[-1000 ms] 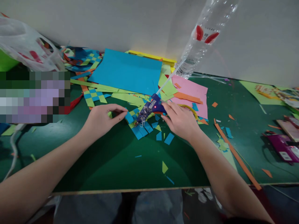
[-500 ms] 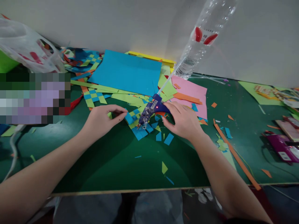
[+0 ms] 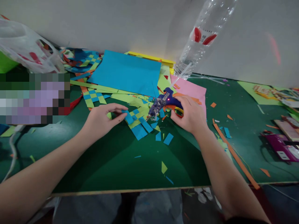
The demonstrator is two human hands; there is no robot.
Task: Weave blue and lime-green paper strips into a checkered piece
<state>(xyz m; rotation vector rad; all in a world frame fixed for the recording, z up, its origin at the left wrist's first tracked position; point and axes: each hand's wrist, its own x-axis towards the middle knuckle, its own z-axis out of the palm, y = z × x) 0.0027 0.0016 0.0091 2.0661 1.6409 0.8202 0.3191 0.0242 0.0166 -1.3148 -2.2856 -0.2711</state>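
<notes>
Observed left hand (image 3: 101, 123) with thumb and fingertips nearly together, pinching the left edge of a small blue and lime-green paper-strip woven mat (image 3: 137, 123). Located mat on the dark-green tabletop (image 3: 105, 169), between both hands, with blue strip ends pointing toward the near side. Observed right hand (image 3: 191, 113) curled round the handle of a purple-blue plastic glue gun (image 3: 161, 102) with a lit red dot; unable to judge pressure on trigger. Noted nozzle aimed down and left at the mat's right side; unable to determine contact. Logged behind: rectangular bright-blue paper sheet (image 3: 126, 73), tilted clear plastic bottle (image 3: 201, 37).
</notes>
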